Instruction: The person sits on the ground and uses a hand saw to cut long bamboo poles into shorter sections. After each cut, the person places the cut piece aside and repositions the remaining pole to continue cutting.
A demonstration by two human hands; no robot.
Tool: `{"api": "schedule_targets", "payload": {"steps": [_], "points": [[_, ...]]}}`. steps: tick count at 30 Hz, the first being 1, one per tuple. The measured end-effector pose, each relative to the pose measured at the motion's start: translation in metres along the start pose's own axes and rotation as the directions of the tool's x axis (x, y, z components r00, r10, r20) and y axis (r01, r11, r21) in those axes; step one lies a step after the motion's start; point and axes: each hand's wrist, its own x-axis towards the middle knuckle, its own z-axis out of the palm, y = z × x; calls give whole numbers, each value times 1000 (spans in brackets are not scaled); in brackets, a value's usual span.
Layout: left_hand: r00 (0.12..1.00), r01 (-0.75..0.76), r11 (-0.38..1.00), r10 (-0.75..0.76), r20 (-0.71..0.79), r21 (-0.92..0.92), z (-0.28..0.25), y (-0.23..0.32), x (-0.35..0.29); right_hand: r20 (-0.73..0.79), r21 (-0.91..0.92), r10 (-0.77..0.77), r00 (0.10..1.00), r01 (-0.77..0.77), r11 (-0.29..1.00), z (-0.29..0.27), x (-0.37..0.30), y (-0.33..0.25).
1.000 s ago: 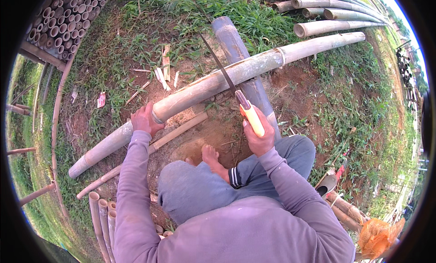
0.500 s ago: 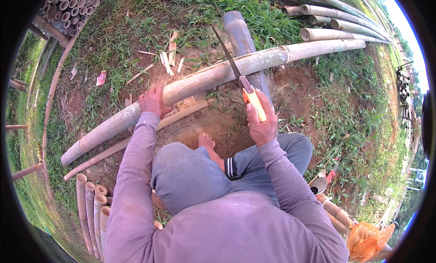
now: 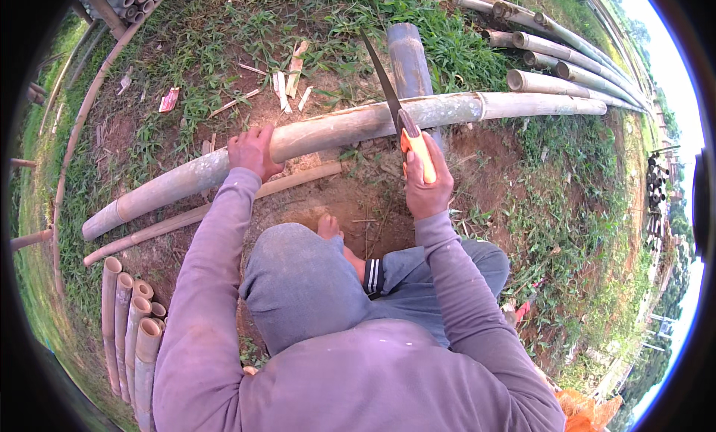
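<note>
The right hand (image 3: pixel 430 178) has its fingers closed around the handle (image 3: pixel 421 158) of a saw (image 3: pixel 391 96), the blade (image 3: pixel 380 70) pointing up and away from them, a little to the left. The left hand (image 3: pixel 255 153) lies over a pole (image 3: pixel 335 130), its fingers part-bent across the top and clasping it; how far they reach round the far side cannot be told.

The pole lies just beyond the right fingers, under the left ones. Its long axis runs from below and left of the left fingers to above and right of the right ones, and the blade crosses it steeply. The right hand is much the nearer to that crossing; the left is well apart from it. Whether the teeth sit in a cut is too small to tell.

A grey log (image 3: pixel 409 63) passes beneath the pole, ahead of the right fingers. A thin pole (image 3: pixel 179 221) lies below the left fingers, on the person's side.
</note>
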Motion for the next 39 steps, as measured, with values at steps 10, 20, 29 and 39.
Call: {"api": "schedule_targets", "payload": {"steps": [10, 20, 29, 39], "points": [[999, 32, 999, -32, 35, 6, 0, -8, -5, 95, 113, 168, 981, -178, 977, -104, -153, -37], [998, 25, 1000, -26, 59, 19, -3, 0, 1, -21, 28, 35, 999, -34, 999, -4, -8, 3], [998, 44, 999, -44, 52, 2, 3, -7, -6, 58, 125, 206, 977, -212, 969, -89, -137, -29], [994, 61, 998, -60, 87, -12, -7, -6, -4, 69, 63, 140, 988, -144, 988, -61, -85, -18]]}}
